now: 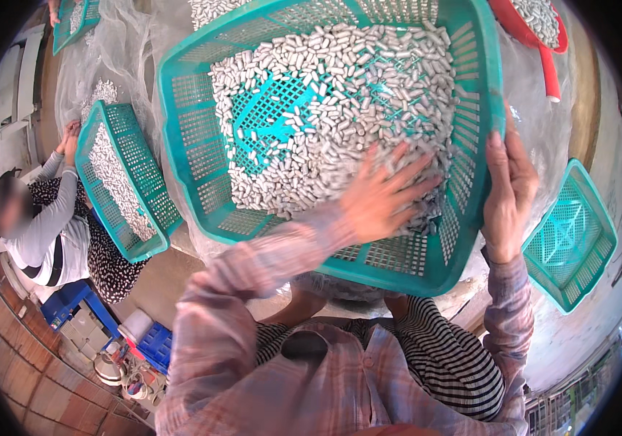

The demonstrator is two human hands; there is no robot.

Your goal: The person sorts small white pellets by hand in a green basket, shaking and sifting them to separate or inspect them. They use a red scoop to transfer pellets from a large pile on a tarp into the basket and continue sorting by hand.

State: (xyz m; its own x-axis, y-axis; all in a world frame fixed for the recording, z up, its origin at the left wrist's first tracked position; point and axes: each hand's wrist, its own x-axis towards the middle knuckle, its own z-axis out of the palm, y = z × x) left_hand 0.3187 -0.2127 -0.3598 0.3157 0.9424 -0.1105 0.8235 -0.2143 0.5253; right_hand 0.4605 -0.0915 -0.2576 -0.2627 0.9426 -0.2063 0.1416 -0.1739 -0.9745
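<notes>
A large green plastic basket [492, 43] with slatted sides and a mesh bottom sits before me, slightly tilted. Small whitish capsule-shaped pieces [340, 94] are spread across it, leaving some mesh bare at the left. Fingers spread, my left hand [387, 192] lies on the pieces at the near right, a little blurred. My right hand [508, 196] grips the basket's right rim, its thumb on the rim and the other fingers on the outer side.
A co-worker [42, 225] sits at the left beside another green basket [152, 174] of the same pieces. A red scoop [548, 73] holding pieces lies at the far right. At the right stands a green basket [602, 211]. Clear plastic sheeting [133, 43] covers the work surface.
</notes>
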